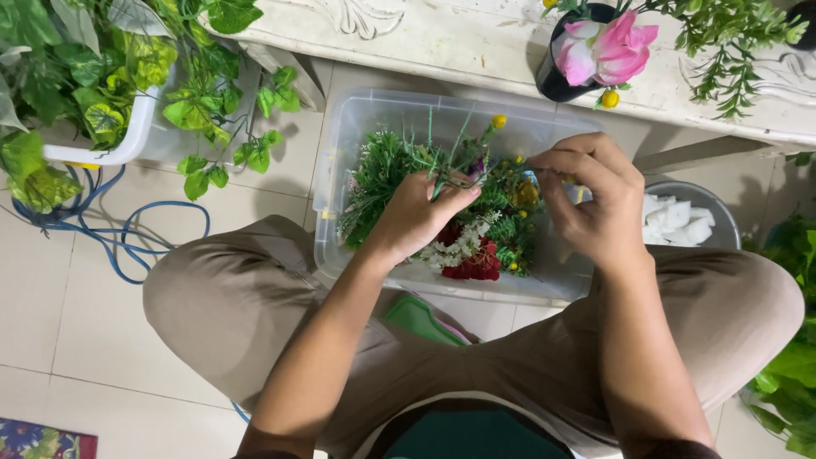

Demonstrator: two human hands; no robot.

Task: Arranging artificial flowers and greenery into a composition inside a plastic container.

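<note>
Seen from above, the person sits with knees spread in tan trousers over a clear plastic bin (344,161) that stands on the tiled floor (68,314) between the legs. The left hand (414,217) is held over the middle of the bin, its fingers (455,197) clenched around a thin green sprig (455,149) whose stems rise from the grip and end in a small yellow bud (499,121). The right hand (595,204) is just beside it, over the right part of the bin; its fingers (557,163) are curled and pinched at the sprig's side, though whether they grasp a stem or only touch it cannot be told. Inside the bin, below the hands, lie loose artificial plants: feathery greenery (378,174) on the left, white blossoms (459,246) and red flowers (476,265) near the front wall, and yellow-dotted greens at the right. A grey bowl (718,208) with white chunks (676,219) sits on the floor just right of the bin. Beyond the bin runs a pale carved worktop (476,38), carrying a dark vase (552,76) with a pink flower (603,49). At the left, leafy vines (204,102) spill from a white tub (119,140) above a blue cable (127,234).
</note>
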